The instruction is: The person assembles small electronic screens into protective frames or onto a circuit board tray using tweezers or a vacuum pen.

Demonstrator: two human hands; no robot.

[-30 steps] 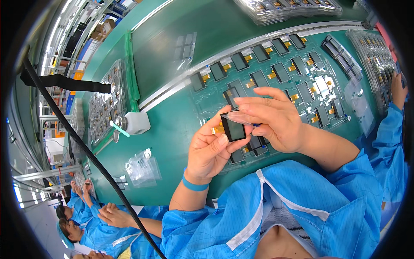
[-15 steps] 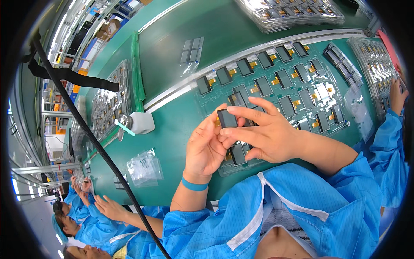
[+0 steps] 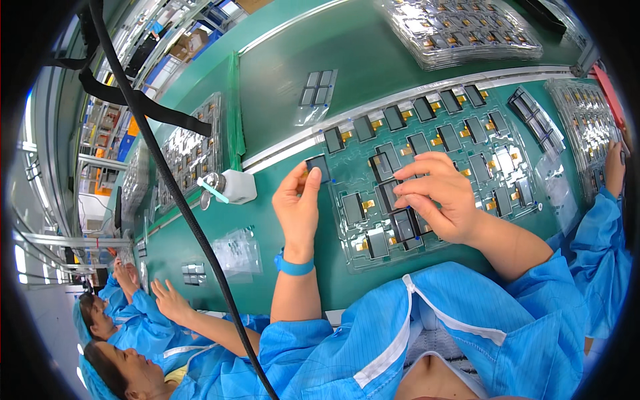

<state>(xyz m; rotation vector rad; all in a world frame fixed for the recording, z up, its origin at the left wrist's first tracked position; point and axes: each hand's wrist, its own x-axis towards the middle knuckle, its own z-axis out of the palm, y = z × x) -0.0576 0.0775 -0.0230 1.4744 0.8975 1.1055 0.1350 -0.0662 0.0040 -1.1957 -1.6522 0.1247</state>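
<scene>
My left hand (image 3: 297,207) pinches a small dark display panel (image 3: 318,168) by its edge between thumb and fingers, left of a clear plastic tray (image 3: 351,262). Rows of similar panels with orange ribbon tails lie in that tray. Above its near part is my right hand (image 3: 441,200), with thumb and fingertips bent close together; whether anything thin is between them I cannot make out. Under those fingertips a strip of black rectangular frames (image 3: 405,225) lies on top of the tray, partly hidden by the hand.
Left of the tray stand a white pump bottle (image 3: 239,186) with a teal-handled tool and clear plastic bags (image 3: 240,253). Stacked trays (image 3: 467,33) sit at the back, more (image 3: 587,120) at right. A black cable (image 3: 160,227) crosses the view. Co-workers sit on both sides.
My hands have separated. The left hand has carried the display panel left, away from the right hand, which has drawn back over the tray with its fingers closer together. The view has shifted slightly.
</scene>
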